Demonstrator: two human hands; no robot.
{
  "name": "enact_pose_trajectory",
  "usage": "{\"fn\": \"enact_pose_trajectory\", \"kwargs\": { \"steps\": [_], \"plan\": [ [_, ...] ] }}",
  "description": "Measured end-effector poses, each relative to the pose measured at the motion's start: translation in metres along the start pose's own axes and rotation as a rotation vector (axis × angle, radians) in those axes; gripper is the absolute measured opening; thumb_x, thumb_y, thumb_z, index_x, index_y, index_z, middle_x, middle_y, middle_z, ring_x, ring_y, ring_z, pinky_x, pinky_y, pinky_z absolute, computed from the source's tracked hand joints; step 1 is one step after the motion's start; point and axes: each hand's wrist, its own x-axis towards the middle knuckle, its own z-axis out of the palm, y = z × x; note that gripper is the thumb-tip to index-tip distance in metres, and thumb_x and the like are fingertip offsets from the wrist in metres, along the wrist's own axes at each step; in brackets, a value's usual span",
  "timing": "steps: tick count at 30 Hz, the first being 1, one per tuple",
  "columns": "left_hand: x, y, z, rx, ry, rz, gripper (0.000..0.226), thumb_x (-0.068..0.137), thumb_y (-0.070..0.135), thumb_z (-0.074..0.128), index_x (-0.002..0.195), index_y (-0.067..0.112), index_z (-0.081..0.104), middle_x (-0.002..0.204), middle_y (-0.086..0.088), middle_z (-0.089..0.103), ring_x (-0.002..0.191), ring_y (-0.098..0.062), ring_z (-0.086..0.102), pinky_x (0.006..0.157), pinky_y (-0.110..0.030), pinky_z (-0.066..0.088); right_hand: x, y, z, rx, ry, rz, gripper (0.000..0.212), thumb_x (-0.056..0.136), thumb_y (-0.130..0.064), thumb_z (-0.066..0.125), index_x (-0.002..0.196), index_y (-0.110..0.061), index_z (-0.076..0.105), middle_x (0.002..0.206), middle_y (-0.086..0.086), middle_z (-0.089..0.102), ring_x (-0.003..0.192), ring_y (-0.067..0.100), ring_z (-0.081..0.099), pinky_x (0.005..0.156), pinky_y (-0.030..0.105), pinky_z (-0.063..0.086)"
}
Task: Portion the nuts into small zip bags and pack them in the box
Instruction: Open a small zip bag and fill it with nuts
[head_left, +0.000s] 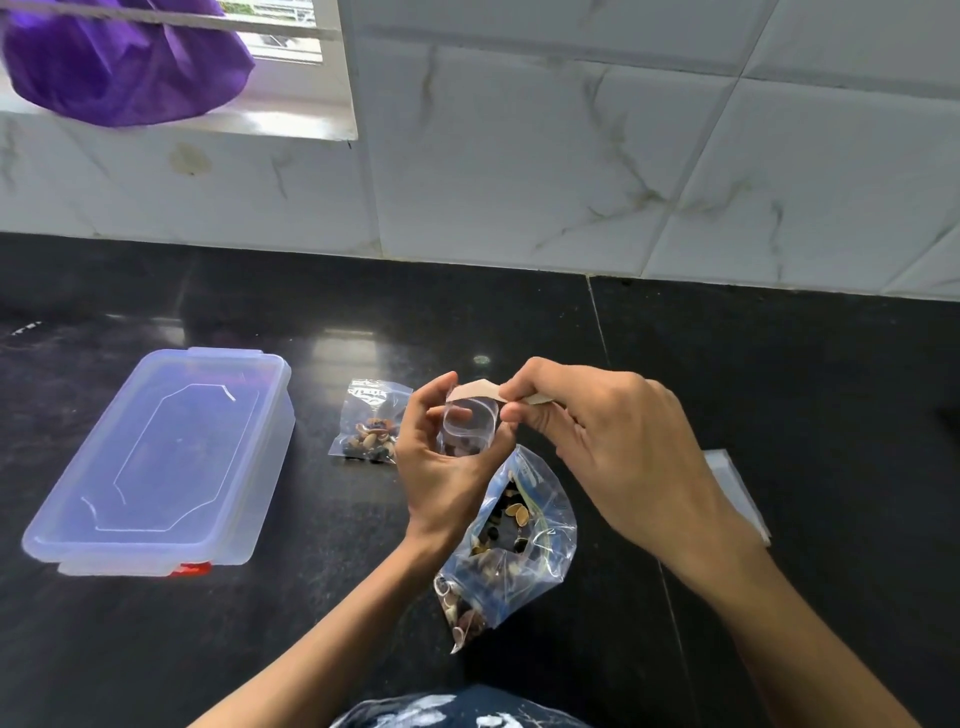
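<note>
My left hand (439, 457) grips a small clear zip bag (470, 423) held upright, its mouth open, with a few nuts in its bottom. My right hand (602, 441) pinches a small beige scoop (480, 389) tipped over that mouth. Just below the hands lies the large zip bag of mixed nuts (511, 545), open at its top. One filled small zip bag (371, 421) lies flat on the counter, left of my left hand. The translucent plastic box (161, 462) with its lid on sits at the left.
The black stone counter (779, 389) meets a white marble-tiled wall behind. A stack of flat clear bags (737, 488) lies right of my right wrist. A purple cloth bag (124, 62) sits on the window sill at top left.
</note>
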Motion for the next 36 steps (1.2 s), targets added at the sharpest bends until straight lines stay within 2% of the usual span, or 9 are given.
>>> {"fn": "enact_pose_trajectory", "kwargs": {
  "steps": [5, 7, 10, 18, 22, 25, 31, 34, 36],
  "plan": [
    [-0.001, -0.002, -0.001, -0.016, -0.005, -0.005, 0.061, 0.062, 0.019, 0.084, 0.114, 0.012, 0.055, 0.095, 0.005, 0.067, 0.084, -0.014, 0.067, 0.07, -0.021, 0.054, -0.004, -0.004, -0.005, 0.08, 0.089, 0.05, 0.028, 0.092, -0.046, 0.047, 0.094, -0.023, 0.063, 0.07, -0.009, 0.066, 0.056, 0.007, 0.06, 0.047, 0.024, 0.05],
    [0.001, -0.001, -0.002, 0.009, 0.01, -0.006, 0.059, 0.064, 0.007, 0.086, 0.113, 0.018, 0.055, 0.093, 0.004, 0.065, 0.08, -0.011, 0.066, 0.067, -0.019, 0.054, -0.01, -0.002, -0.016, 0.252, 0.17, 0.208, 0.021, 0.09, -0.043, 0.053, 0.091, -0.024, 0.063, 0.069, -0.011, 0.066, 0.057, 0.003, 0.06, 0.049, 0.011, 0.045],
    [0.004, 0.002, -0.005, 0.035, 0.041, -0.006, 0.06, 0.065, 0.001, 0.083, 0.113, 0.021, 0.053, 0.096, 0.008, 0.062, 0.08, -0.006, 0.064, 0.064, -0.016, 0.053, -0.027, 0.012, -0.032, 0.441, 0.238, 0.468, 0.018, 0.086, -0.042, 0.054, 0.082, -0.027, 0.062, 0.071, -0.008, 0.067, 0.053, 0.007, 0.06, 0.051, 0.017, 0.048],
    [0.008, 0.004, -0.008, 0.043, 0.061, -0.012, 0.059, 0.067, 0.003, 0.083, 0.11, 0.029, 0.053, 0.096, 0.009, 0.062, 0.081, -0.007, 0.063, 0.064, -0.02, 0.054, -0.065, 0.061, 0.04, 0.468, -0.204, 0.835, 0.02, 0.089, -0.038, 0.061, 0.076, -0.023, 0.064, 0.067, -0.006, 0.067, 0.048, 0.003, 0.055, 0.06, 0.029, 0.047],
    [0.006, 0.005, -0.008, 0.052, 0.063, -0.006, 0.058, 0.065, 0.011, 0.084, 0.111, 0.027, 0.053, 0.099, 0.011, 0.061, 0.082, -0.008, 0.063, 0.064, -0.02, 0.055, -0.071, 0.073, 0.063, 0.409, -0.303, 0.862, 0.017, 0.088, -0.04, 0.062, 0.081, -0.024, 0.064, 0.071, -0.004, 0.068, 0.053, 0.003, 0.057, 0.063, 0.029, 0.05],
    [0.006, 0.006, -0.008, 0.052, 0.061, -0.01, 0.056, 0.065, 0.017, 0.081, 0.112, 0.026, 0.053, 0.1, 0.008, 0.062, 0.083, -0.011, 0.064, 0.065, -0.02, 0.055, -0.07, 0.075, 0.072, 0.396, -0.32, 0.863, 0.018, 0.083, -0.04, 0.069, 0.091, -0.027, 0.06, 0.083, -0.008, 0.066, 0.073, 0.006, 0.06, 0.07, 0.028, 0.049],
    [0.007, 0.005, -0.006, 0.055, 0.085, -0.029, 0.056, 0.066, 0.012, 0.083, 0.112, 0.018, 0.052, 0.1, 0.002, 0.06, 0.083, -0.015, 0.064, 0.062, -0.014, 0.051, -0.055, 0.07, 0.068, 0.209, -0.45, 0.868, 0.063, 0.082, -0.051, 0.065, 0.134, -0.03, 0.037, 0.121, -0.006, 0.045, 0.113, 0.014, 0.052, 0.093, 0.035, 0.045],
    [0.01, 0.013, 0.0, 0.048, 0.111, -0.048, 0.051, 0.07, 0.003, 0.081, 0.11, 0.016, 0.052, 0.094, 0.008, 0.058, 0.081, -0.008, 0.061, 0.06, -0.011, 0.048, -0.037, 0.058, 0.047, -0.059, -0.413, 0.725, 0.085, 0.078, -0.055, 0.067, 0.146, -0.03, 0.022, 0.141, 0.002, 0.023, 0.129, 0.019, 0.035, 0.103, 0.036, 0.037],
    [0.014, 0.018, 0.005, 0.034, 0.119, -0.055, 0.048, 0.072, 0.0, 0.078, 0.11, 0.012, 0.051, 0.089, 0.012, 0.057, 0.075, 0.002, 0.061, 0.06, -0.009, 0.047, -0.017, 0.044, 0.035, 0.112, -0.296, 0.535, 0.086, 0.073, -0.044, 0.077, 0.143, -0.036, 0.028, 0.14, -0.005, 0.03, 0.128, 0.011, 0.034, 0.105, 0.032, 0.036]
  ]
}}
